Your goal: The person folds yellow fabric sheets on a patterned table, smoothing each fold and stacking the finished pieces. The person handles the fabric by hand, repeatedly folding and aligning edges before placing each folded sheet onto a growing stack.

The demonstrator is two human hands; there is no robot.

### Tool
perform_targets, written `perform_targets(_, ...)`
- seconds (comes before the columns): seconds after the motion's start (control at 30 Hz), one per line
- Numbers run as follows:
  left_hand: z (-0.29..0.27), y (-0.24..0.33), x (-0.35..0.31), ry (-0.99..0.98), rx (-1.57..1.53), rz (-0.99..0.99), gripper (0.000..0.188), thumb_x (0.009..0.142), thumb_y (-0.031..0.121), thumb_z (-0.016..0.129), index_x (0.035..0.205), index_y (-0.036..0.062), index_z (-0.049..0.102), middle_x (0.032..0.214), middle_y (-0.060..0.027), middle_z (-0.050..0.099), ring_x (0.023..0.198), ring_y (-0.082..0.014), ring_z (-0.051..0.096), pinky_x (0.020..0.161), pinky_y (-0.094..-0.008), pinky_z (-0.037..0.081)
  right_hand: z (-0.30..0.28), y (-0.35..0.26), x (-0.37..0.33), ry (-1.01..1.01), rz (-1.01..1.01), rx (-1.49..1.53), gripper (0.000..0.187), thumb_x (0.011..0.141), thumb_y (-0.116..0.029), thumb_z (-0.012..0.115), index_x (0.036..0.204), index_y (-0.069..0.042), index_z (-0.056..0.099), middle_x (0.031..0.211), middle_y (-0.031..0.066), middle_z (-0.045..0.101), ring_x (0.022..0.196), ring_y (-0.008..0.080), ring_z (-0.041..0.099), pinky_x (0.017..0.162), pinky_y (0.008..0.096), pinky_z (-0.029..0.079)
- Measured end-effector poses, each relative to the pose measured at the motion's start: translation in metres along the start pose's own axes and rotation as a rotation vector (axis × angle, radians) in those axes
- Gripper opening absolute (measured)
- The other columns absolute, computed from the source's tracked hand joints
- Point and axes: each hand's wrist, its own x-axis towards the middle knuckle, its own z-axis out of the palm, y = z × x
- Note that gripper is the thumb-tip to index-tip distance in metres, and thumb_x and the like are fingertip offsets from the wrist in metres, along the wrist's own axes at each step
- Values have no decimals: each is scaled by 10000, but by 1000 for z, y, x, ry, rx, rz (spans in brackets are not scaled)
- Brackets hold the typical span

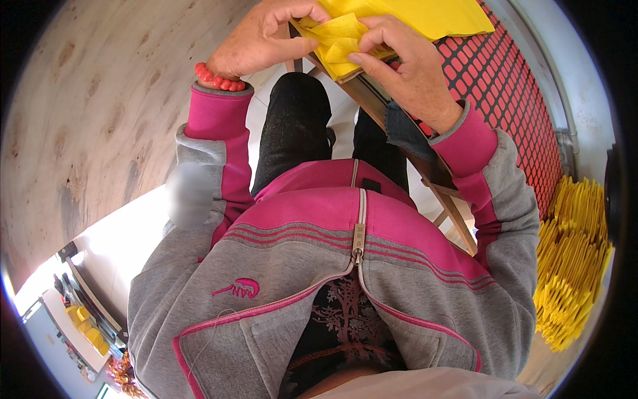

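Note:
Near the top edge, a crumpled, folded part of a thin yellow sheet [340, 41] is between my two hands; whether it is paper or cloth I cannot tell. My left hand [262, 40], with a red bead bracelet [219, 78] at its wrist, has thumb and fingers closed on the left side of the fold. From the right, my right hand [412, 66] pinches the same fold between thumb and forefinger. Flat yellow material [435, 16] lies just beyond, over the table's edge.
A red-and-black patterned surface [495, 86] spreads out to the right, on a wooden frame [448, 206]. Dark blue fabric [407, 130] hangs by its edge. Piles of folded yellow sheets [565, 259] stand at the far right. A pale wooden board [100, 113] fills the left side.

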Motion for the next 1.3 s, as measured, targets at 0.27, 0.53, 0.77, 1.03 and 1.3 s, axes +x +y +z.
perform_targets(0.27,1,2,3,-1,15,25,256,896,51,702,1144,14,652,1098,-14,656,1088,-123,581,1010,-298,436,-1,0,-1,5,16,12,186,877,-139,762,933,-45,611,972,121,651,871,311,665,785,370,531)
perform_targets(0.53,7,3,2,42,42,-3,251,885,42,742,1122,32,662,1064,2,659,1054,-108,587,988,-290,449,0,-1,-1,32,33,25,184,872,-127,765,933,-35,617,970,119,659,862,291,672,779,363,533)
perform_targets(0.77,17,2,4,130,-109,-35,97,930,36,705,1009,31,650,939,15,628,888,-78,561,810,-262,459,-4,-12,4,26,38,-25,169,893,-69,769,996,-14,648,1137,118,712,929,177,694,818,278,541)
perform_targets(1.03,27,11,9,277,-173,-70,129,980,77,695,871,38,637,801,53,589,768,-37,520,682,-225,438,-15,-104,-62,-139,-69,-166,148,827,-78,750,947,-58,665,1088,88,715,933,239,706,789,345,574)
perform_targets(1.3,32,8,13,423,-260,-70,62,1013,76,644,993,31,607,834,45,615,731,-34,536,650,-212,442,9,-26,-188,-292,530,-565,288,895,-81,715,1162,-14,631,1224,151,649,1111,363,635,947,422,510)
